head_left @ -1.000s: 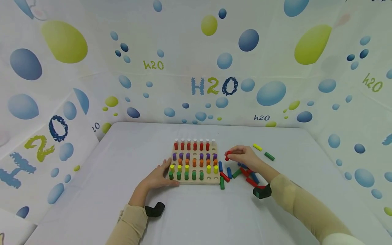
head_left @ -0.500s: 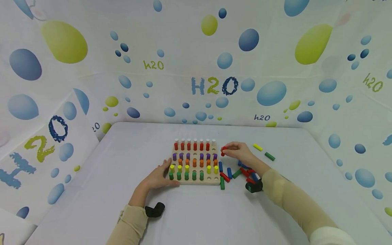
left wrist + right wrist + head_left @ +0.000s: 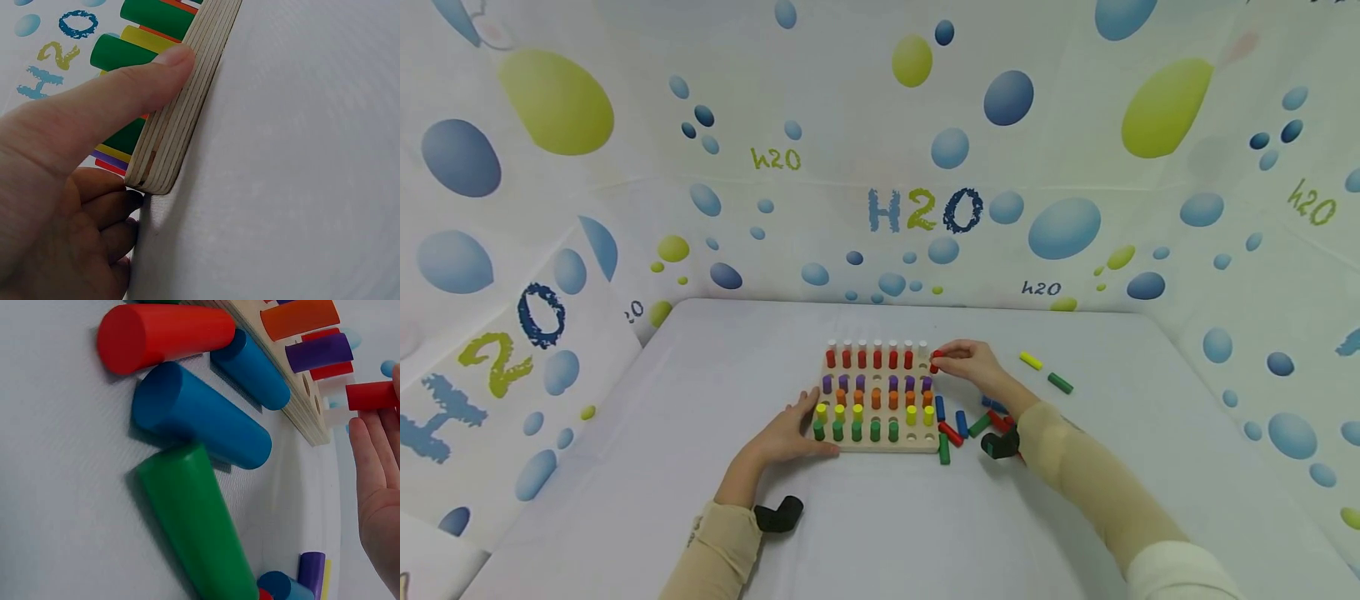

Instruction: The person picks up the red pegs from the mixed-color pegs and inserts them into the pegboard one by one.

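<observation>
A wooden pegboard (image 3: 880,447) stands mid-table with rows of upright pegs: white, red, purple, orange, yellow and green. Several holes show bare, one at the right end of the red row. My left hand (image 3: 786,433) holds the board's near left corner; its thumb (image 3: 144,84) lies against the front edge and the fingers bend at the left side. Between the thumb and fingers of my right hand (image 3: 973,362) is a red peg (image 3: 936,362), upright beside the board's far right corner. In the right wrist view that red peg (image 3: 372,395) is partly cut off.
Loose pegs lie right of the board, among them a blue peg (image 3: 962,424), a red peg (image 3: 951,433) and a green peg (image 3: 944,448). My right sleeve hides part of the pile. Farther right lie a yellow peg (image 3: 1031,361) and a green peg (image 3: 1060,382).
My right hand has moved left and away from me with the red peg, up to the board's far right corner. The left hand and the board have stayed put.
</observation>
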A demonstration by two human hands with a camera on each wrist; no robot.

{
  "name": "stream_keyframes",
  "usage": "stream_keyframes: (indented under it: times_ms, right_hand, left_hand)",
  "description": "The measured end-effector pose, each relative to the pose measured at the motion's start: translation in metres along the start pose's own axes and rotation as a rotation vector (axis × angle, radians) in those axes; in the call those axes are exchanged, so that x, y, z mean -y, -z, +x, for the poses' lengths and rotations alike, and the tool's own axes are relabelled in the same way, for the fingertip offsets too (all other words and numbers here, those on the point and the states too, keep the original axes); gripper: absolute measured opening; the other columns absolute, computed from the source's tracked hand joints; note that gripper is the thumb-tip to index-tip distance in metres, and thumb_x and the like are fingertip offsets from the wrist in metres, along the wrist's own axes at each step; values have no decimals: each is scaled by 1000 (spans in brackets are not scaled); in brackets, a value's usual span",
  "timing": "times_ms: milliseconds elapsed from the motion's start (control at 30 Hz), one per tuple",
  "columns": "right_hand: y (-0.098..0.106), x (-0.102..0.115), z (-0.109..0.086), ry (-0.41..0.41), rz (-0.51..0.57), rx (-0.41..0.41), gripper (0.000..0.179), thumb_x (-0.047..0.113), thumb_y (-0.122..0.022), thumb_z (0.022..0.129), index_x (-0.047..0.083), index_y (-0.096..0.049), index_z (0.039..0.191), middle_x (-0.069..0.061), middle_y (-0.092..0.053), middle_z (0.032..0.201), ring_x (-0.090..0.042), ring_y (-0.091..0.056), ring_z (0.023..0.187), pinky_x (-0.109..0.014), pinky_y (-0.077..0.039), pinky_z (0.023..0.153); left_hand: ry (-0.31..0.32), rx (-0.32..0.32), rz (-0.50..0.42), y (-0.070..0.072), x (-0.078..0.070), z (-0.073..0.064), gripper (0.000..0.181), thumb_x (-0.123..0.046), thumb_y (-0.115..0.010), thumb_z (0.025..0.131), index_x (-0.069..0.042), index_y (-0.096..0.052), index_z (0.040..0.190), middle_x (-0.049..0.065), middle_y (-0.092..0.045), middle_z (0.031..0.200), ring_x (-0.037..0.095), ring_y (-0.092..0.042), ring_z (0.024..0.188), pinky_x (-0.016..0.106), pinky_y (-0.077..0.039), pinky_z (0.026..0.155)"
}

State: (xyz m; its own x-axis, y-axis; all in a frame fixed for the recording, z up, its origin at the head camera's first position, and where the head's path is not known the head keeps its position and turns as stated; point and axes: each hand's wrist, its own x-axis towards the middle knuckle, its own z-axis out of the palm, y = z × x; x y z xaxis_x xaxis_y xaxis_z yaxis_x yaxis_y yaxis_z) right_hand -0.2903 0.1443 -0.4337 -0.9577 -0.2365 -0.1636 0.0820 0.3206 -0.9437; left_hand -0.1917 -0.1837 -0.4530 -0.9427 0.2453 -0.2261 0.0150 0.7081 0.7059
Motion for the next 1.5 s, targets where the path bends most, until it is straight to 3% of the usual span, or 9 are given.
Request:
stream_keyframes:
  times_ms: [267, 933, 1500]
  right_hand:
    - [-10, 3, 10, -10, 66, -40, 34, 17, -67, 84, 1, -57, 113, -13, -59, 113, -20, -58, 100, -30, -48, 87]
    - [-22, -1, 20, 2, 28, -101, 28, 15, -68, 83, 1, -59, 106, -14, -61, 109, -24, -58, 98, -33, -48, 88]
    - [-26, -3, 25, -3, -112, -148, 23, 17, -70, 82, 6, -63, 101, -10, -64, 103, -24, -57, 97, -33, -48, 88]
  left_hand:
    - [8, -10, 9, 0, 0, 1, 113, -47, -80, 62, -10, -15, 147, 20, -8, 150, 44, -3, 135, 59, -10, 105]
    - [5, -12, 7, 0, -1, 1, 113, -48, -80, 62, -11, -15, 147, 20, -8, 150, 43, -3, 135, 59, -11, 106]
    - [12, -19, 5, -1, -1, 0, 112, -47, -80, 62, -11, -16, 147, 19, -8, 150, 43, -3, 135, 60, -11, 105]
